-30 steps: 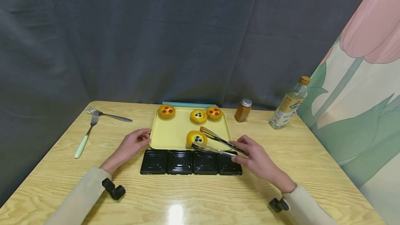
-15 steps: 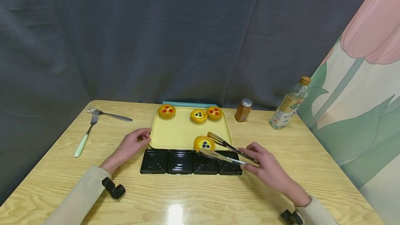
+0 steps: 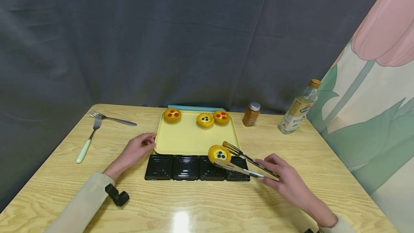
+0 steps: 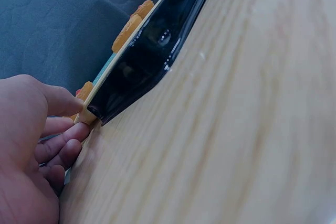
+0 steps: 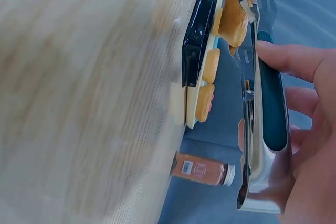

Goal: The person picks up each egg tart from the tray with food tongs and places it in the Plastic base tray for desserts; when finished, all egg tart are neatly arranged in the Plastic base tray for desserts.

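Note:
My right hand (image 3: 288, 181) grips metal kitchen tongs (image 3: 237, 168) with dark handle grips, seen closely in the right wrist view. Between the tongs' tips is a tart (image 3: 217, 152) with blueberry-like toppings, raised over the right half of a black four-compartment tray (image 3: 158, 168). Behind that lies a yellow tray (image 3: 184, 137), whose left edge my left hand (image 3: 137, 150) pinches between thumb and fingers. At the yellow tray's back sit two red-topped tarts (image 3: 172, 115) and another blueberry-topped tart (image 3: 205, 120).
Two forks (image 3: 84, 150) lie at the table's left. A spice jar (image 3: 251, 114) and a clear bottle (image 3: 297, 110) with a brown cap stand at the back right. A blue-green strip (image 3: 195, 108) shows behind the yellow tray, before a dark curtain (image 3: 161, 39).
The right hand has moved right and toward the front with the tongs, lifting the tart from the yellow tray to above the black tray. The left hand has stayed put.

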`<state>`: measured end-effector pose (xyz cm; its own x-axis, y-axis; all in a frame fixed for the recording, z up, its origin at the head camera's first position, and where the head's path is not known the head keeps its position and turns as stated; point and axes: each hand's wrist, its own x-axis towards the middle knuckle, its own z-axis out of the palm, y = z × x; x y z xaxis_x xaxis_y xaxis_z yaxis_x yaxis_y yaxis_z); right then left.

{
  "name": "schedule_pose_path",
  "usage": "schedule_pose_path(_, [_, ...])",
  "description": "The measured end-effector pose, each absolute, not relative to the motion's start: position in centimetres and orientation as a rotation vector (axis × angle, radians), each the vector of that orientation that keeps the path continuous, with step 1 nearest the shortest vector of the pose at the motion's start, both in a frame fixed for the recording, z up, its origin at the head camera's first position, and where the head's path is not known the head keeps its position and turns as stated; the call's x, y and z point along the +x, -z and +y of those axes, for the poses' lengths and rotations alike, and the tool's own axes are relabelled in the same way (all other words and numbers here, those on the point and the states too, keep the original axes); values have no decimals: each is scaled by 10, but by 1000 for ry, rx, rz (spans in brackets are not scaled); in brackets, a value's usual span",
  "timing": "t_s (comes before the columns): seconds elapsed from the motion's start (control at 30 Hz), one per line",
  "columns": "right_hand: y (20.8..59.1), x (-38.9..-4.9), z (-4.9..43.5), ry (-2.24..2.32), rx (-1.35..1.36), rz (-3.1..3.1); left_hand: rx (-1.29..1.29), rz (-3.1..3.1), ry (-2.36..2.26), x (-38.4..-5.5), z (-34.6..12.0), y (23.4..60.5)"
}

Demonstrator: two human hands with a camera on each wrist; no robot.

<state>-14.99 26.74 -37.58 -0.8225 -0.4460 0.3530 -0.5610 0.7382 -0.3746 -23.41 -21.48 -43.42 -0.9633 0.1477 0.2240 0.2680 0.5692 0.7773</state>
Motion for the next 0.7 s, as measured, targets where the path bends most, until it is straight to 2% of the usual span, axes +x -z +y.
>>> schedule_pose_path(0.7, [377, -130, 287, -680, 702, -2742, -352, -2665, 1356, -233, -214, 432])
